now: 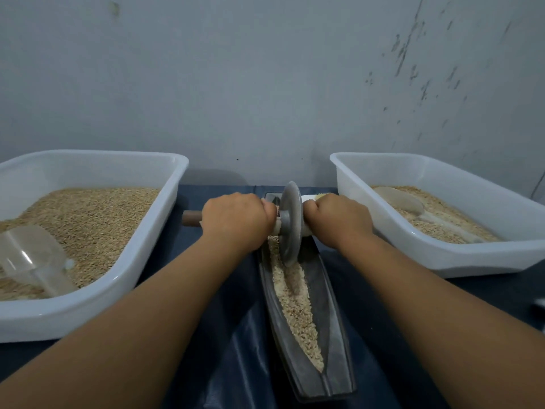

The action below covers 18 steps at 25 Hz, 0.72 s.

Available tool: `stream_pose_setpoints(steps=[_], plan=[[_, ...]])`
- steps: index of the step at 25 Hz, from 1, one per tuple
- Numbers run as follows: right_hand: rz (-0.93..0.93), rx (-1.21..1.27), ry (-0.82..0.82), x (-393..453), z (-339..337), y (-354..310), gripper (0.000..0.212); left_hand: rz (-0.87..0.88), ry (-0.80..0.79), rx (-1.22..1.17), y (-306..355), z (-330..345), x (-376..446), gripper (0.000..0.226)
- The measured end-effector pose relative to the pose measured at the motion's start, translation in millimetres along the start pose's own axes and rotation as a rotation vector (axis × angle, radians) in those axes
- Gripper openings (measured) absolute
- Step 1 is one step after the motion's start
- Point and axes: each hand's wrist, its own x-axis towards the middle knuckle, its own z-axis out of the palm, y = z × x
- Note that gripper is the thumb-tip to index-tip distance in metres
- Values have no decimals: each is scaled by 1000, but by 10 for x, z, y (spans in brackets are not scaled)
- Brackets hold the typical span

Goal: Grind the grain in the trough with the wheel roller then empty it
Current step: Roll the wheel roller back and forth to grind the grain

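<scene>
Both hands, left hand and right hand, are gripping the axle on either side of the wheel roller, which is standing in the grain of the trough beneath them.

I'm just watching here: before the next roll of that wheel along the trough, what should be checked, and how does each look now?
1. Left hand grips the axle handle: ok.
2. Right hand grips its side of the handle: ok, though the handle there is mostly hidden.
3. Wheel roller sits inside the trough, upright: ok.
4. Grain lies along the trough channel ahead of the wheel: ok.
5. Grain ground fine enough to empty: cannot tell.
6. Right tub close by for emptying: ok.
</scene>
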Motion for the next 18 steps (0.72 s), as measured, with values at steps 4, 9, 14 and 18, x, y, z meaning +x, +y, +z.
stream_pose_setpoints(steps=[4,9,14,18], plan=[[-41,-51,-108,-212,-113,5,41,14,-69,-32,43,-93,-227,13],[-249,-154,-168,-568,-266,66,26,-38,13,-61,96,-76,-579,22],[11,-54,-149,-238,-214,-60,42,54,-21,11,24,-15,-305,18],[-10,-38,-100,137,-65,-60,34,5,15,10,-9,19,24,11]])
